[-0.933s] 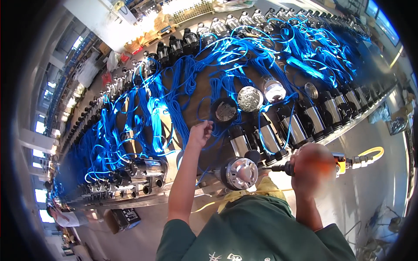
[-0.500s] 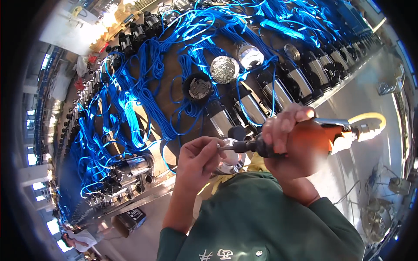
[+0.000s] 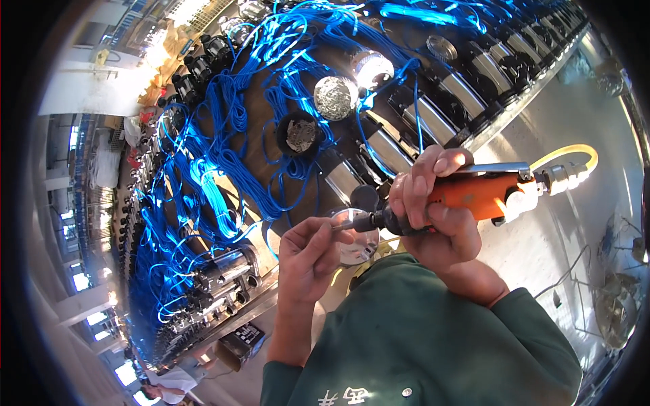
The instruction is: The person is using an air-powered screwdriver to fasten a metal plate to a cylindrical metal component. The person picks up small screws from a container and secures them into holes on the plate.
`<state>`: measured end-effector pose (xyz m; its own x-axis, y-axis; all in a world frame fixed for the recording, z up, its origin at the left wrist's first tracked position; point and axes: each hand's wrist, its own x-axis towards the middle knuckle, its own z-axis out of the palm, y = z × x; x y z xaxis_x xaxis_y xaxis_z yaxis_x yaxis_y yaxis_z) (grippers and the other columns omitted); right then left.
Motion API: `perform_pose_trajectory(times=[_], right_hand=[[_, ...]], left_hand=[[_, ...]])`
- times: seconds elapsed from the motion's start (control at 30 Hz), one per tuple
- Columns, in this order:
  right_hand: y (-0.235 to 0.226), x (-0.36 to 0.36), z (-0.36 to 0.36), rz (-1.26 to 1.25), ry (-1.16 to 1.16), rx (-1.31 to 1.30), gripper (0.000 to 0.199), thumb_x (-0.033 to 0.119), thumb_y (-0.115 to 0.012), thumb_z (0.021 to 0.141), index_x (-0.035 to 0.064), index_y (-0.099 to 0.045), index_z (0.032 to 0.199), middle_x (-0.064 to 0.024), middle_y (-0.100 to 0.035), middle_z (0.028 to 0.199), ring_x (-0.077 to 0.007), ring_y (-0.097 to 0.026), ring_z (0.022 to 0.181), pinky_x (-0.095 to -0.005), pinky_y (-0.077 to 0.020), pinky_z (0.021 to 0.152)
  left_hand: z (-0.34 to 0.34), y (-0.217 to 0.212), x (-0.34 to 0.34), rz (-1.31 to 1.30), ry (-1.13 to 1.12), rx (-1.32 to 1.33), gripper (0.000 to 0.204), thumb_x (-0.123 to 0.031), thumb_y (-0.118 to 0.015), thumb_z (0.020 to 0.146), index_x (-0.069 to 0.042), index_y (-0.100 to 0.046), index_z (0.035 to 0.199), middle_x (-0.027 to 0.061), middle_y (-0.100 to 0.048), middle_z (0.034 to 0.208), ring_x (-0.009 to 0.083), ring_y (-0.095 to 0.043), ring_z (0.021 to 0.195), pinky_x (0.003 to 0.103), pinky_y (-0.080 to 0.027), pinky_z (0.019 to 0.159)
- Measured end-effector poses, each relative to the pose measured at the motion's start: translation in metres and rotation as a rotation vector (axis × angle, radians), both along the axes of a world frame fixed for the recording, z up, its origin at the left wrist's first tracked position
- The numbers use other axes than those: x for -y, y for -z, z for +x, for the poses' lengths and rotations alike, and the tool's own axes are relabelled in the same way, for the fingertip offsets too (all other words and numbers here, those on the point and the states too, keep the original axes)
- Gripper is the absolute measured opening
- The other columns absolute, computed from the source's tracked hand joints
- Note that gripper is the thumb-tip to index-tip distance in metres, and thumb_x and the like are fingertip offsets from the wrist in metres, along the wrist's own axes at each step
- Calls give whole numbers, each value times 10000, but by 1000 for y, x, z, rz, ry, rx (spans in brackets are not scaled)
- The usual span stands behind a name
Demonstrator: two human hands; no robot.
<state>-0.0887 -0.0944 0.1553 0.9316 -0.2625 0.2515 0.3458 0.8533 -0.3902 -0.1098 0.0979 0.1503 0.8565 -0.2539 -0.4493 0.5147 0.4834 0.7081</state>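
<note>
My right hand (image 3: 443, 227) is wrapped round an orange air screwdriver (image 3: 477, 196), held level with its bit pointing left. A yellow hose (image 3: 588, 152) loops from the driver's rear end. My left hand (image 3: 308, 254) is closed in a pinch at the tip of the thin bit (image 3: 344, 224); whatever small piece the fingertips hold is too hidden to name. Just beneath the bit and chuck shows the shiny round end of a metal cylinder (image 3: 359, 249), partly covered by my hands and the tool. A black round part (image 3: 364, 197) sits at its far side.
Bundles of blue cable (image 3: 237, 172) cover much of the bench. A silver dish (image 3: 335, 98) and a black bowl (image 3: 301, 135) hold small metal parts. Steel-and-black cylindrical units (image 3: 426, 111) line the right edge; more metal units (image 3: 220, 267) lie left. A dark box (image 3: 240, 342) stands below the bench.
The view has shifted, so the bench appears turned slightly. The driver stays in my right hand, its bit still at my left fingertips; both hands keep nearly the same pose.
</note>
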Motion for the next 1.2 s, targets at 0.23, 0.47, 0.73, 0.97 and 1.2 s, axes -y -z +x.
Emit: perform_pose_trajectory(times=[0.23, 0.47, 0.73, 0.97, 1.2], right_hand=[[23, 19, -29, -115, 25, -6, 376, -21, -524, 709, 37, -424, 1066, -132, -489, 872, -162, -502, 557, -340, -470, 595], [66, 20, -63, -324, 39, -33, 373, -109, -487, 697, 39, -417, 1032, -132, -494, 865, -155, -527, 603, -302, -512, 604], [84, 8, -67, -444, 5, -80, 353, -76, -517, 709, 56, -441, 1028, -124, -495, 874, -163, -517, 581, -312, -497, 600], [78, 10, -59, -701, 24, 108, 363, -99, -506, 695, 38, -462, 1028, -141, -536, 843, -169, -569, 614, -286, -516, 584], [49, 4, -48, -872, 113, 174, 275, -74, -598, 616, 7, -545, 872, -128, -637, 757, -183, -629, 676, -280, -530, 613]], left_hand=[[-13, 16, 19, 223, 164, -73, 194, -163, -569, 958, 16, -623, 905, 133, -641, 680, 53, -363, 421, 191, -262, 413], [-32, 9, 22, 743, 623, 107, 354, -62, -616, 869, 17, -567, 1210, 9, -534, 561, 49, -486, 522, 210, -373, 497], [-47, 10, 20, 1547, 443, 778, 837, -244, -858, 619, -39, -446, 1318, 194, -561, 1152, 324, -556, 951, 377, -456, 770], [-44, 58, 6, 1495, 251, 887, 1139, -305, -915, 483, -26, -303, 1402, 142, -478, 1280, 329, -425, 1020, 405, -343, 925], [-47, 72, 6, 1473, 24, 925, 1103, -310, -910, 513, -41, -316, 1403, 111, -504, 1242, 296, -420, 997, 391, -342, 912]])
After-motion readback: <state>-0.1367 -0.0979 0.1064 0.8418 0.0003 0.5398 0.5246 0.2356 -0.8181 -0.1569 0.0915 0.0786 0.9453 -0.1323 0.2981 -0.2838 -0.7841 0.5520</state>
